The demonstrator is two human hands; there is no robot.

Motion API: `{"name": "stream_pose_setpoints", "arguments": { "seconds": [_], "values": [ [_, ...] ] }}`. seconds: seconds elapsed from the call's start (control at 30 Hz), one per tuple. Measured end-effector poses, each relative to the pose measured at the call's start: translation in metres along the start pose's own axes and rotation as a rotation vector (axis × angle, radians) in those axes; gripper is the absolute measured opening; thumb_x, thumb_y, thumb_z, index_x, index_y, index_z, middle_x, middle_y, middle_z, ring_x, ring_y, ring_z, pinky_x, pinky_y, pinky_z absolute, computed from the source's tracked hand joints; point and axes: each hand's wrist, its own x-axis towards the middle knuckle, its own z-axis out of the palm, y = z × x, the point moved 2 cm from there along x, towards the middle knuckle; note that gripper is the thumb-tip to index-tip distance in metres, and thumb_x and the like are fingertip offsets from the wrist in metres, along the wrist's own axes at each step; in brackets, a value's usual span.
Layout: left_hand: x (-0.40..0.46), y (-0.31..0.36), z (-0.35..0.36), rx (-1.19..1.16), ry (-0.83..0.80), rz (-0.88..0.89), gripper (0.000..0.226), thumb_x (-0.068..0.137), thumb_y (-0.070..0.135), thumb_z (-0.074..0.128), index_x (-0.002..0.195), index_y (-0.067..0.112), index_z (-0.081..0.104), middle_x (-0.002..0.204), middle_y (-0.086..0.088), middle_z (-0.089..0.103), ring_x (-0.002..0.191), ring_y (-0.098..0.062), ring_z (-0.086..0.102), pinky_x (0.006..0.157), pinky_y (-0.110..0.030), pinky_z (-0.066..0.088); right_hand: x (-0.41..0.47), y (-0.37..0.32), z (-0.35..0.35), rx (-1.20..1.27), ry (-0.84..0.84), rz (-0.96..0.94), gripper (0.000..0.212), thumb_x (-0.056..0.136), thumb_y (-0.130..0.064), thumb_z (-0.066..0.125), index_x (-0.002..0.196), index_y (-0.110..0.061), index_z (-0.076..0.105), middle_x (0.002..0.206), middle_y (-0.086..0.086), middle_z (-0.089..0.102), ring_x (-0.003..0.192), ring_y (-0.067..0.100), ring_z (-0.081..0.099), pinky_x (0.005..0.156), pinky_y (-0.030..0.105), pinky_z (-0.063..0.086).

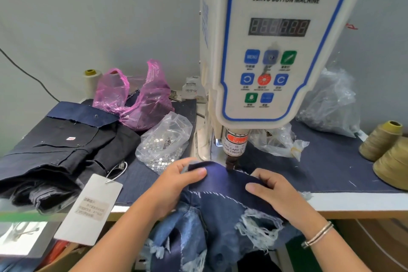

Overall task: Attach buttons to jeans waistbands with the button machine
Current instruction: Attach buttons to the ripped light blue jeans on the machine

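Hands hold the jeans waistband (223, 174) flat and stretched left to right. The left hand (176, 181) pinches its left end, thumb on top. The right hand (273, 190) grips the right end with curled fingers. Just past them, between both hands, the button machine's punch (231, 161) sits right over the band. The left hand looks a bit nearer to it.

This is a garment workshop. A white machine (273, 51) labelled "SERVO BUTTON MACHINE", with a digit display and coloured keys, fills the upper centre of the frame above a denim-covered worktable (331, 170). At left lies a stack of folded dark jeans (61, 157) with a paper hang tag (88, 207); a clear bag of metal buttons (164, 143) sits centre, and large cones of tan thread (384, 141) stand at right.
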Motion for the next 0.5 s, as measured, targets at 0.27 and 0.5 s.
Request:
{"name": "stream_pose_setpoints", "arguments": {
  "seconds": [0.27,0.5],
  "values": [
    [-0.025,0.078,-0.043,0.060,0.216,0.299,0.020,0.077,0.013,0.059,0.076,0.019,0.078,0.068,0.000,0.072,0.059,-0.010,0.068,0.058,-0.019,0.055,-0.020,-0.044,0.017,-0.316,-0.399,0.040,0.035,0.071,-0.047,0.067,0.071,-0.014,0.054,0.067,-0.012,0.046,0.065,0.001,0.041,0.062,0.025,0.032],
    [-0.021,0.159,-0.079,0.256,0.327,0.488,0.020,0.081,0.042,0.071,0.086,0.023,0.070,0.076,0.011,0.070,0.068,-0.002,0.065,0.067,-0.014,0.053,-0.006,-0.104,0.069,-0.121,-0.199,-0.201,0.027,0.083,-0.038,0.055,0.075,-0.014,0.048,0.066,-0.004,0.045,0.065,0.010,0.044,0.064,0.034,0.035]
  ]
}}
